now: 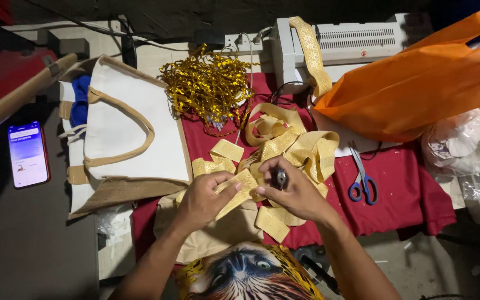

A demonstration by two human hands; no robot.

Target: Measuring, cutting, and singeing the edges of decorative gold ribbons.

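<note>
At centre frame, pinching gold ribbon [240, 189] flat under left hand [204, 199] thumb and fingers, right hand [291, 191] fingers curled tight round small dark tool [279, 178] at strip's end; best kept taut, clear of loose coils [295, 147].

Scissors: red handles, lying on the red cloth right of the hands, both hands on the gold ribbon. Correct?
Not quite. The scissors have blue handles, not red, as the head view shows. The rest holds: they lie on the red cloth right of the hands, and the left hand and right hand are both on the gold ribbon.
</note>
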